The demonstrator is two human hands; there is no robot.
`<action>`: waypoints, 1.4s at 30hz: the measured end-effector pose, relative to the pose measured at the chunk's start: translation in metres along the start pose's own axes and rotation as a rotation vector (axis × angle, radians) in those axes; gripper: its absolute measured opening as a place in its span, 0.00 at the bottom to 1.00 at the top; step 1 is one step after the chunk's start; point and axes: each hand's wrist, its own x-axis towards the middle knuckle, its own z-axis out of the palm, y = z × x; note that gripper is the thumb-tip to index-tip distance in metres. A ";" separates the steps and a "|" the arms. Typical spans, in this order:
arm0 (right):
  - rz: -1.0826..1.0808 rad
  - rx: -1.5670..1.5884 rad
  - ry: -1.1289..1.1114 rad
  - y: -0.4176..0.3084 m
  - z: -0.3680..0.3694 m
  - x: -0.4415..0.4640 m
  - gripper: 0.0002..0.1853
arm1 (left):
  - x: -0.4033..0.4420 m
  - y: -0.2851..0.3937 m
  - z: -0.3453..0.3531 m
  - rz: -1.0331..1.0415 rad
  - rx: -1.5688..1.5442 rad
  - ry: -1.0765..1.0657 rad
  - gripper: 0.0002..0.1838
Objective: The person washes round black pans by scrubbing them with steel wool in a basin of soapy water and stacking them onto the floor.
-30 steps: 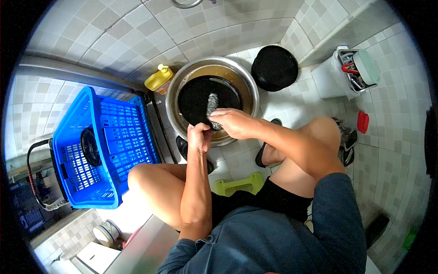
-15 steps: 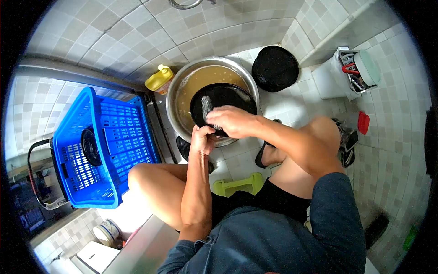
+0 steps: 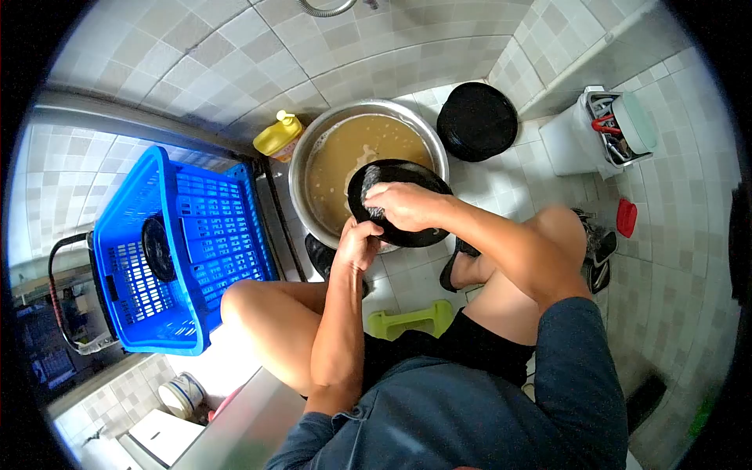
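Observation:
My left hand (image 3: 359, 243) grips the near-left rim of a round black plate (image 3: 419, 227), thumb on top. The plate is tilted over the near side of a large steel basin (image 3: 301, 184) of cloudy brown water (image 3: 345, 164) with suds floating on it. My right hand (image 3: 403, 205) is closed on a silvery scouring pad (image 3: 376, 210) and presses it against the plate's inner face. Most of the pad is hidden under my fingers.
Left stands a blue crate (image 3: 207, 243) with a black round dish (image 3: 158, 247) inside. A yellow pump bottle (image 3: 276, 141) is beside the basin. Black round dishes (image 3: 478, 121) sit right of it. A white bin (image 3: 568, 141) holds utensils. A green stool (image 3: 411, 319) is below me.
The plate has moved right and toward me, showing more water in the basin. My right hand and the pad have shifted slightly across the plate; the left hand keeps its grip.

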 end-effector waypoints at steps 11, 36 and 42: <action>-0.214 -0.117 0.302 -0.030 -0.005 0.011 0.20 | 0.020 -0.010 0.004 0.045 0.066 0.105 0.11; 0.546 0.019 0.401 0.025 -0.042 0.003 0.17 | 0.139 -0.033 -0.089 -0.142 -0.318 0.399 0.11; 0.520 0.046 0.334 0.008 -0.034 -0.006 0.16 | 0.198 -0.089 -0.141 -0.210 -0.425 0.310 0.18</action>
